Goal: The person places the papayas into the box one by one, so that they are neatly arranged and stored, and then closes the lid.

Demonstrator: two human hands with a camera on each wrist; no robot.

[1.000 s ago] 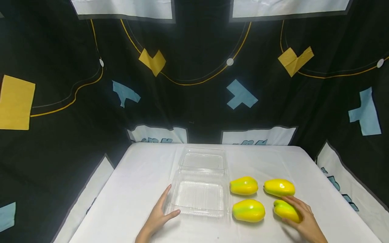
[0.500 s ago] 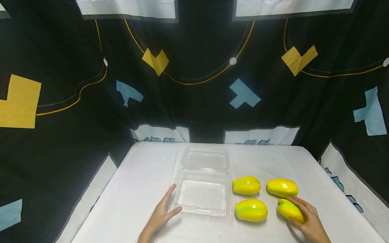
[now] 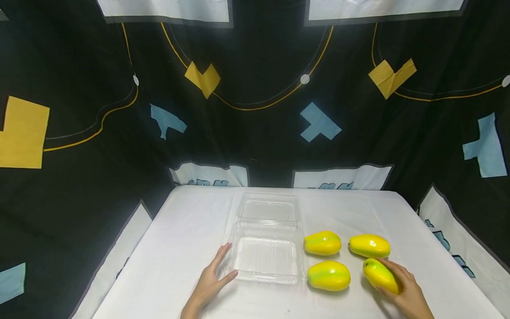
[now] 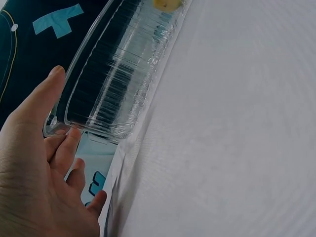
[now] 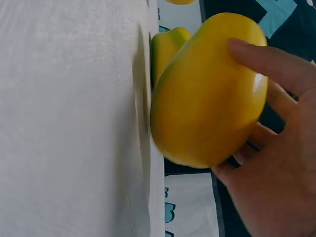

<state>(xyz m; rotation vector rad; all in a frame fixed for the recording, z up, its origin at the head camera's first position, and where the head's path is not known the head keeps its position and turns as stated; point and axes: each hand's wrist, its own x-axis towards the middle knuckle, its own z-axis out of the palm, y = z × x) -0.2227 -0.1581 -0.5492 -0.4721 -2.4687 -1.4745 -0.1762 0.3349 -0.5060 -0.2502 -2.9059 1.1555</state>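
My right hand [image 3: 404, 288] grips a yellow-green papaya [image 3: 379, 275], thumb on one side and fingers round the other; the right wrist view shows the papaya [image 5: 210, 94] large, with the thumb across its top part. My left hand [image 3: 211, 281] lies beside the front left corner of a clear plastic clamshell box [image 3: 264, 279], thumb and fingers spread. In the left wrist view the fingertips [image 4: 74, 136] are right at the corner of the box [image 4: 111, 74]. The box lies unfolded, its lid [image 3: 268, 210] toward the back.
Three more papayas lie right of the box: one at the back [image 3: 322, 243], one in front [image 3: 329, 275], and one behind the held one [image 3: 369, 246]. The white-covered table [image 3: 175, 235] ends at a dark patterned curtain [image 3: 263, 146] behind and at the sides.
The held papaya has shifted slightly right and its stem end has tipped up a little in the right hand. The left hand has stayed by the box. The head view has shifted slightly.
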